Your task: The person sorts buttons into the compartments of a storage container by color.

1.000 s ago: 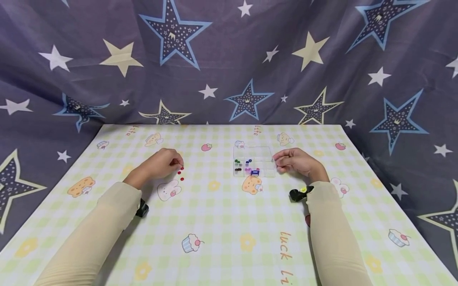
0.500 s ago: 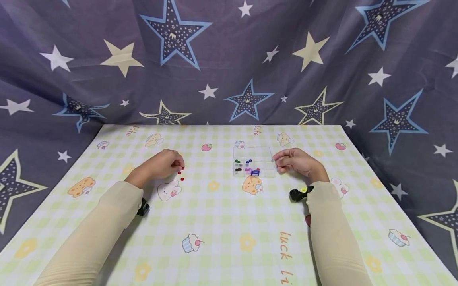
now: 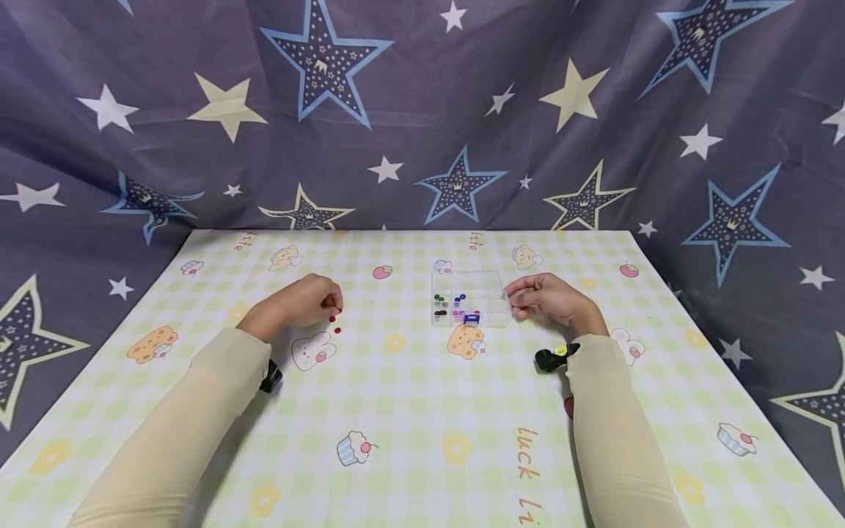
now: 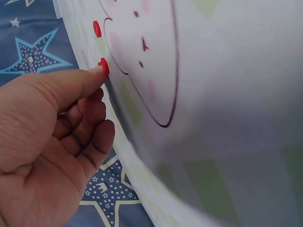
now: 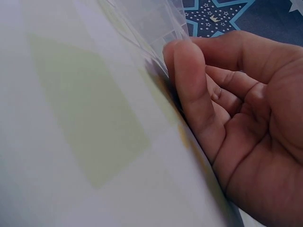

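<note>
My left hand (image 3: pixel 310 301) is at the left of the table, thumb and forefinger pinching a small red button (image 4: pixel 103 67), which peeks out at the thumb tip in the left wrist view. Another red button (image 3: pixel 337 330) lies on the tablecloth just below the fingers, with one more close beside the fingertips. To the right, my right hand (image 3: pixel 544 297) grips the right edge of a clear plastic compartment box (image 3: pixel 496 317) between thumb and fingers. Inside the box are small green, blue, dark, pink and red pieces in separate compartments. Its transparent lid (image 3: pixel 467 281) lies back behind them.
A green-and-white checked tablecloth (image 3: pixel 396 396) with printed cartoons covers the table. Behind it hangs a dark curtain (image 3: pixel 409 110) with stars. A dark blue tag (image 3: pixel 472 319) is at the box's front side. Black wrist cameras (image 3: pixel 553 359) sit beneath both sleeves.
The left hand has shifted very slightly to the right, its fingertips closing over the uppermost red button. My right hand and the box have stayed in place.
</note>
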Demonstrator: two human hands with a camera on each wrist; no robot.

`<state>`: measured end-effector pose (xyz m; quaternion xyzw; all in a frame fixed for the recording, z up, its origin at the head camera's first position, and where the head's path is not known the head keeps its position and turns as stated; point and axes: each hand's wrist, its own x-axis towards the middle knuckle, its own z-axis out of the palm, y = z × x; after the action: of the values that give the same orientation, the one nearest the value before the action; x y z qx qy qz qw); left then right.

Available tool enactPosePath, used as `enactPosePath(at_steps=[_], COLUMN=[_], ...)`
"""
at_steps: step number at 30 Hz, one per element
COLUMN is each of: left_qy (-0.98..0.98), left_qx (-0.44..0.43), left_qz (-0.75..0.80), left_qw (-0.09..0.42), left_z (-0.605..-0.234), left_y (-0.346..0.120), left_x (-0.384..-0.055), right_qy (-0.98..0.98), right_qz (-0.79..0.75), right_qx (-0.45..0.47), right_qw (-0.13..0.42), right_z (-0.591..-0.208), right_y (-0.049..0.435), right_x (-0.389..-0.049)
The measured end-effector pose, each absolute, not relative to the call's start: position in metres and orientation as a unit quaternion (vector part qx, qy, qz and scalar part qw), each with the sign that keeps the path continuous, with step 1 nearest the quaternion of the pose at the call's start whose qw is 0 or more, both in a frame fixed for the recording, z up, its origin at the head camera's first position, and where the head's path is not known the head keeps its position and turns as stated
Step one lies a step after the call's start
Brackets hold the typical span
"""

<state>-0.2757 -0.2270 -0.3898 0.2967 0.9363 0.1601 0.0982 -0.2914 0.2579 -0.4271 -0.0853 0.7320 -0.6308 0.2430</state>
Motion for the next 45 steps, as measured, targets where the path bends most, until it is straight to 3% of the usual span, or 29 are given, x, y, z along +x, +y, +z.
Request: enactPosePath(at_steps=[27, 40, 45], left_qy=[0.940, 0.926, 0.920], left_qx=[0.277, 0.339, 0.352], left_qz=[0.159, 0.168, 0.173], left_qw=[0.119, 0.008, -0.008], left_z=[-0.384, -0.379, -0.376], left_y=[-0.223, -0.180, -0.157], left_x=[-0.276, -0.282, -0.283], right_qy=[0.730, 0.726, 0.723], right_qz=[-0.633, -0.637, -0.640], right_qx=[-0.083, -0.089, -0.089], right_qw=[0.244, 0.244, 0.245], right_z=[-0.426, -0.427, -0.429], right_y=[0.257, 0.259, 0.260], right_x=[-0.290, -0.293, -0.295])
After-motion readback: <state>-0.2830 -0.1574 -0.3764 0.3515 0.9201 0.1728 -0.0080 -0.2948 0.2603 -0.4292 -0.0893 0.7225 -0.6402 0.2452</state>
